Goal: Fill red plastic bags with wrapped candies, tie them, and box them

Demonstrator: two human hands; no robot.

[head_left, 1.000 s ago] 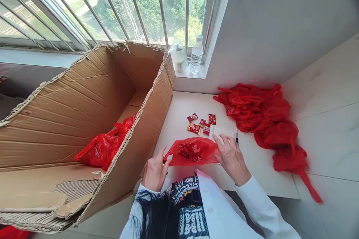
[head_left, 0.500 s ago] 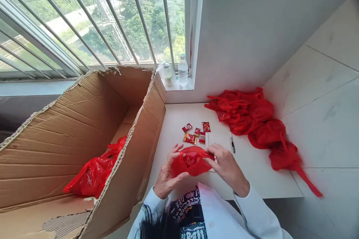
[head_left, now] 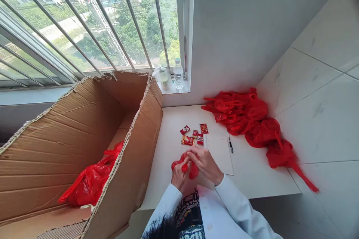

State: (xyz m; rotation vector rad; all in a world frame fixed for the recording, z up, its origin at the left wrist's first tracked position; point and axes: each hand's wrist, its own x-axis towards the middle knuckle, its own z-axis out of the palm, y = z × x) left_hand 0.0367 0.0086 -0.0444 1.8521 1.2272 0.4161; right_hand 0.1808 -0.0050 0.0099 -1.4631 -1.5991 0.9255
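A small red mesh bag (head_left: 193, 171) is bunched up between my two hands above the white table, close to my body. My left hand (head_left: 181, 176) is closed on its near left side, with red fabric showing at the fingers. From the right, my right hand (head_left: 206, 162) pinches the gathered top of the bag. The hands nearly touch, and what lies inside the bag is hidden. Just beyond them several small red snack packets (head_left: 187, 140) lie on the table. A white paper notebook (head_left: 220, 153) sits to the right, with a black pen (head_left: 230, 145) beside it.
A tall open cardboard box (head_left: 140, 138) stands at left, holding a red plastic bag (head_left: 89, 183). Red mesh bags (head_left: 241, 112) are heaped along the wall at right. On the windowsill are a water bottle (head_left: 178, 74) and a lidded cup (head_left: 164, 78). The white table (head_left: 263, 179) ends near my body.
The red bag was spread open between my hands, with a packet visible inside. Now its top is gathered and my hands have come together around it, uncovering more of the notebook.
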